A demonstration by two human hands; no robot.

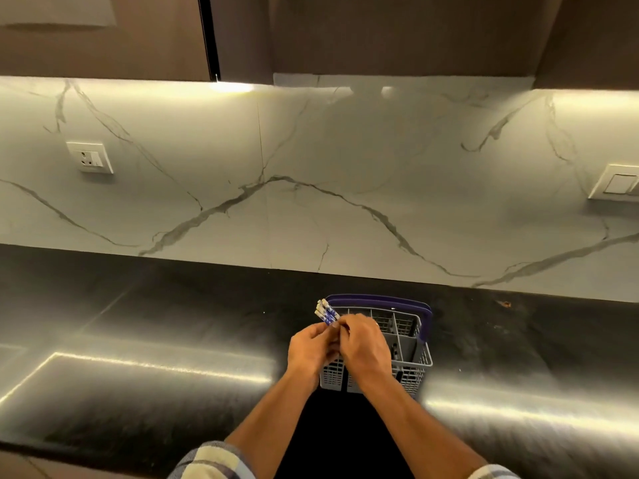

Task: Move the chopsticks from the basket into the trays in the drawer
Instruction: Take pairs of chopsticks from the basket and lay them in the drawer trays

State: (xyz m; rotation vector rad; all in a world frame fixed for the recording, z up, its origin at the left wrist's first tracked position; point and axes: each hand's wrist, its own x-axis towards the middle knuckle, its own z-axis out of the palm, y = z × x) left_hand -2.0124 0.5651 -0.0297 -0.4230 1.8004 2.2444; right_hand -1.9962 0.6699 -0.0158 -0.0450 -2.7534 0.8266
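Note:
A grey plastic cutlery basket [409,354] with a purple handle [380,300] stands on the dark counter, split into several compartments. Over its left side both hands meet around a bundle of chopsticks [326,313] with blue-and-white patterned ends that stick up and to the left. My left hand [310,349] grips the bundle from the left. My right hand [363,345] pinches the same bundle from the right, its fingers curled over the sticks. The lower part of the chopsticks is hidden behind the hands. No drawer or trays are in view.
The glossy black counter [155,357] runs left and right of the basket. Behind it rises a white marble backsplash [311,202] with a socket [90,157] at the left and a switch plate [617,183] at the right. Brown cabinets hang above.

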